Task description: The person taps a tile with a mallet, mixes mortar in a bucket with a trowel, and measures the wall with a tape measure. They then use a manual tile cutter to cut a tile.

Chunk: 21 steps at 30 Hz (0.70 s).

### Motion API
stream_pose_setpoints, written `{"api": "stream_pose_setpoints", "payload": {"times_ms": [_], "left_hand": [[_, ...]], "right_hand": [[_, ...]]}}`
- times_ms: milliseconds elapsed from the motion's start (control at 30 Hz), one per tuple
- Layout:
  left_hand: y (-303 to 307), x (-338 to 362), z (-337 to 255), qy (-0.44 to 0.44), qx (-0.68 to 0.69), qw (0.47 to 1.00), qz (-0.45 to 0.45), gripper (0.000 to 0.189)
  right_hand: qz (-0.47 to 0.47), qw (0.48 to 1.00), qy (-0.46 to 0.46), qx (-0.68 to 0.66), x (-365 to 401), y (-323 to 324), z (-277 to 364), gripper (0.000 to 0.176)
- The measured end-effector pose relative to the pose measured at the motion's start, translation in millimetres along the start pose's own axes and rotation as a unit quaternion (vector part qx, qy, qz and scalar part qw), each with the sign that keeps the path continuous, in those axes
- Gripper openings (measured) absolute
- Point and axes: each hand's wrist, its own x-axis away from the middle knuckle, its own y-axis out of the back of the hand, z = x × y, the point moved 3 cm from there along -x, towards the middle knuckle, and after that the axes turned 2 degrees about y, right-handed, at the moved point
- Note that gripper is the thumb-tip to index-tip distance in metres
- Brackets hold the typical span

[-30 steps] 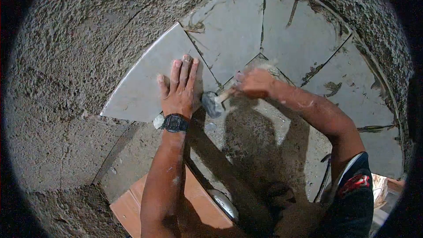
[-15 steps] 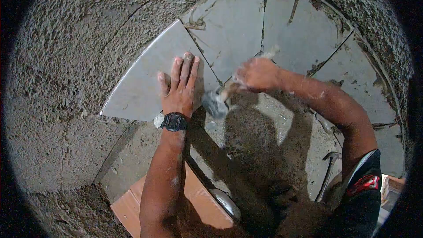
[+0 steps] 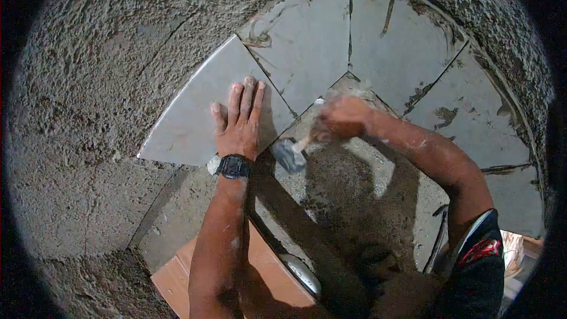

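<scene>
My left hand [image 3: 239, 115] lies flat, its fingers stretched out, on a grey wedge-shaped tile [image 3: 189, 112] at the left end of the curved row. A black watch [image 3: 234, 166] is on that wrist. My right hand [image 3: 342, 119], smeared by motion, is closed round the light handle of a mallet. The dark mallet head [image 3: 289, 156] is close to the lower right edge of the tile, right of my left wrist; whether they touch, I cannot tell. More grey tiles [image 3: 307, 41] continue the arc to the right, with dark joints and mortar smears.
Rough mortar wall [image 3: 112, 65] surrounds the arc. An orange-brown ribbed board [image 3: 177, 269] lies under my left forearm. Near it is a shiny metal tool [image 3: 303, 273]. At the lower right, a hammer [image 3: 437, 239] lies partly behind my right arm.
My right hand and the mallet have moved slightly downward. The left hand stays flat on the tile. The whole view has shifted a little.
</scene>
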Motion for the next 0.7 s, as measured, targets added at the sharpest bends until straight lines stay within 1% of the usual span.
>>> {"api": "stream_pose_setpoints", "payload": {"times_ms": [67,100,167,200,233,267,300,333,367,400,433,500,533,567,633,667,700], "left_hand": [[3.7,-1.7,1.1,-0.013,-0.01,1.0,0.013,0.079],[3.8,-1.4,2.0,-0.01,-0.017,1.0,0.009,0.079],[3.9,-1.0,3.0,-0.013,-0.049,0.998,-0.031,0.065],[9.5,-1.7,7.1,-0.011,-0.054,0.998,-0.033,0.065],[15.6,-1.3,9.7,-0.03,-0.054,0.998,-0.027,0.069],[20.1,-0.3,11.1,-0.05,-0.054,0.997,-0.019,0.074],[26.7,-0.8,13.1,-0.06,-0.081,0.993,-0.056,0.068],[32.6,-1.1,18.1,-0.062,-0.084,0.993,-0.058,0.068],[37.6,-1.2,24.5,-0.086,-0.06,0.994,-0.021,0.065],[40.9,-1.0,30.8,-0.108,-0.036,0.993,0.016,0.063],[41.9,-0.2,39.9,-0.108,-0.037,0.993,0.015,0.063],[46.0,2.6,62.6,-0.099,-0.025,0.993,-0.051,0.061],[53.5,5.2,72.1,-0.1,-0.026,0.993,-0.05,0.061],[65.5,8.8,84.6,-0.052,0.0,0.997,-0.057,0.063],[70.5,14.0,96.4,-0.007,0.027,0.998,-0.062,0.066],[65.7,16.8,98.3,-0.014,-0.007,0.999,-0.049,0.069],[64.9,17.6,98.3,-0.02,-0.041,0.998,-0.036,0.072]], "right_hand": [[0.008,1.0,-0.014,-0.012,2.1,4.9,13.2,0.043],[0.021,0.999,-0.03,-0.026,2.9,8.2,18.8,0.044],[0.001,0.999,-0.034,-0.033,5.9,15.5,27.6,0.043],[-0.012,0.998,-0.043,-0.048,9.3,17.0,28.4,0.042],[-0.052,0.997,-0.014,-0.048,11.4,10.3,26.2,0.039],[-0.054,0.997,-0.013,-0.049,13.8,7.0,25.9,0.039],[-0.05,0.997,-0.033,-0.043,16.0,10.7,27.4,0.038],[-0.047,0.997,-0.054,-0.035,17.4,13.3,27.7,0.037],[-0.051,0.997,-0.055,-0.035,17.6,12.7,26.9,0.037],[-0.028,0.996,-0.067,-0.053,16.8,8.8,24.2,0.042],[-0.005,0.994,-0.079,-0.07,16.2,9.3,23.1,0.049],[-0.001,0.994,-0.083,-0.076,19.4,25.8,25.4,0.048],[0.005,0.993,-0.087,-0.083,20.2,31.7,25.9,0.048],[0.003,0.993,-0.087,-0.084,19.5,32.1,24.4,0.048],[0.008,0.986,-0.134,-0.103,19.2,30.9,17.7,0.044],[0.007,0.985,-0.135,-0.104,19.3,31.7,15.7,0.044],[-0.014,0.994,-0.083,-0.073,19.3,35.0,16.2,0.043]]}}
